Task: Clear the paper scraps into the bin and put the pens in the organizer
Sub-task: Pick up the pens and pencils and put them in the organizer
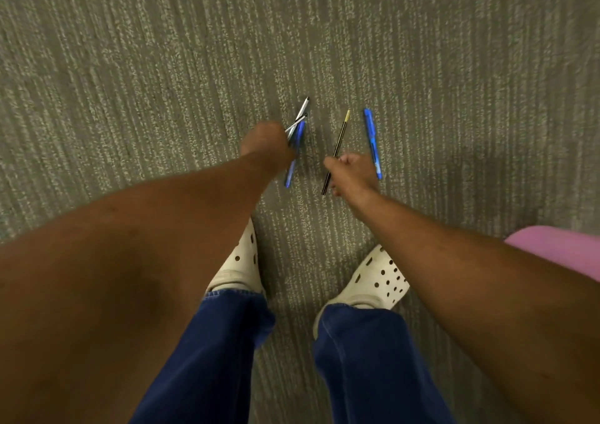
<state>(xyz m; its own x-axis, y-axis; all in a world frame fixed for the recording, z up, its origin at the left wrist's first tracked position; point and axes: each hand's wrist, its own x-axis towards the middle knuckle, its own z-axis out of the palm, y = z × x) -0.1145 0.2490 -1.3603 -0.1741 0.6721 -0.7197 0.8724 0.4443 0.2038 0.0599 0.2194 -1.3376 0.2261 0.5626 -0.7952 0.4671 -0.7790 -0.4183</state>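
I look straight down at a grey carpet. My left hand [267, 144] is closed around a bundle of pens [298, 129]: a blue one and two clear or silver ones that stick out past the fingers. My right hand [350, 171] is closed on a thin black-and-yellow pen [340, 137], whose yellow end points away from me. A blue pen [372, 142] lies loose on the carpet just right of my right hand. No paper scraps, bin or organizer are in view.
My two feet in white perforated clogs [376, 277] and blue jeans stand just below the hands. A pink object [561, 248] shows at the right edge. Carpet [162, 66] fills the rest of the view.
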